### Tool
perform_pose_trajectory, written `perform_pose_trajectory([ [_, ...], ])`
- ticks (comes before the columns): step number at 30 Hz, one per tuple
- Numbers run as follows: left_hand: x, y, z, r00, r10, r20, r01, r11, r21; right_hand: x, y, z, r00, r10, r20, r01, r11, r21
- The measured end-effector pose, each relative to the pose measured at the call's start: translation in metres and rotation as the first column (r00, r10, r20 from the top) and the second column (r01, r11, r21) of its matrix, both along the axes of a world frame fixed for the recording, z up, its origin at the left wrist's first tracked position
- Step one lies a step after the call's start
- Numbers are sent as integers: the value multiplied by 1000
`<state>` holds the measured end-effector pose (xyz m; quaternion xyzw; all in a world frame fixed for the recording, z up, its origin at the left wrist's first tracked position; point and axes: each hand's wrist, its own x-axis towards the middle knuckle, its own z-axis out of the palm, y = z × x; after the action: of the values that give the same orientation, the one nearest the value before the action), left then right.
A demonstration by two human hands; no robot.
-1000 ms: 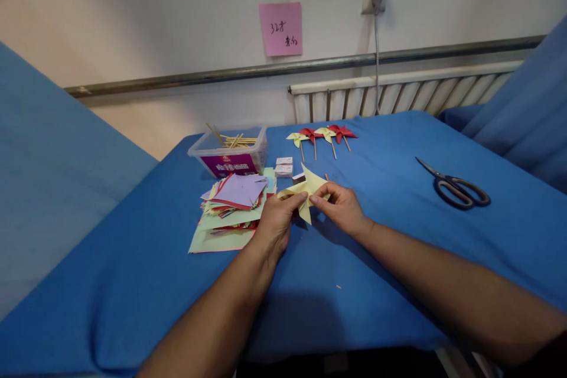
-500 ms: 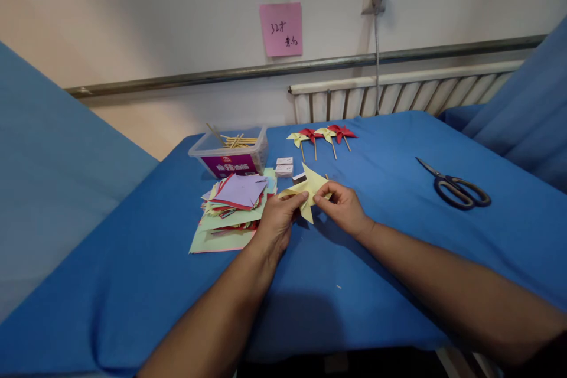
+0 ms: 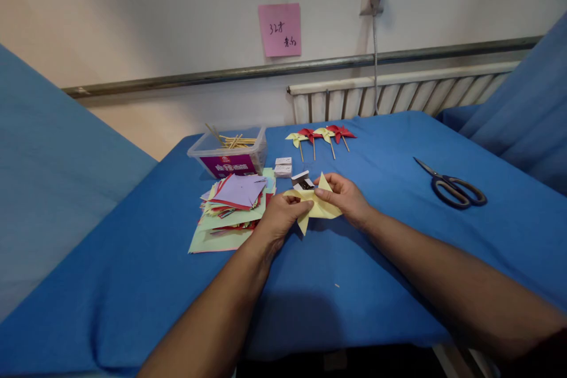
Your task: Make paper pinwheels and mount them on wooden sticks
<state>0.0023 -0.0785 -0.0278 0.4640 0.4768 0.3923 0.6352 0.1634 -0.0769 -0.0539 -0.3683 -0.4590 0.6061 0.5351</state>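
Observation:
Between my two hands, above the blue tablecloth, is a yellow paper pinwheel with one point standing up and another hanging down. My left hand pinches it from the left, thumb laid over its middle. On the other side my right hand grips its upper right part between thumb and fingers. Just behind the paper sits a small open box with dark little pieces in it, partly covered by the pinwheel. Beyond it stand small white boxes.
Stacked coloured paper lies at left, before a clear plastic tub of wooden sticks. Several finished pinwheels on sticks lie at the back. Black-handled scissors rest at right. A tiny scrap lies near the front.
The pinwheel has turned and tipped lower in my hands, its upper point now further right. My right hand has shifted its hold up along the paper. The small open box shows more.

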Motion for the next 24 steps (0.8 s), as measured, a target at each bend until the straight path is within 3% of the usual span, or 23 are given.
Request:
perform_pose_trajectory([
  [6, 0, -3, 6, 995, -53, -88, 62, 993, 99, 8, 1, -2, 980, 199, 11, -198, 978, -60],
  [13, 1, 1, 0, 990, 16, -138, 6, 987, 158, 6, 3, -7, 985, 158, -67, -165, 980, -113],
  [17, 5, 2, -3, 991, 123, -44, -117, 985, 129, -6, 3, -12, 998, -38, -58, 32, 995, -97],
  [20, 8, 1, -5, 967, 218, 133, -215, 976, -36, -15, 3, -17, 957, -290, 13, 290, 957, -26],
  [24, 11, -3, -9, 916, 199, 350, -97, 953, -288, -20, 2, -18, 880, -471, 62, 466, 881, 83],
])
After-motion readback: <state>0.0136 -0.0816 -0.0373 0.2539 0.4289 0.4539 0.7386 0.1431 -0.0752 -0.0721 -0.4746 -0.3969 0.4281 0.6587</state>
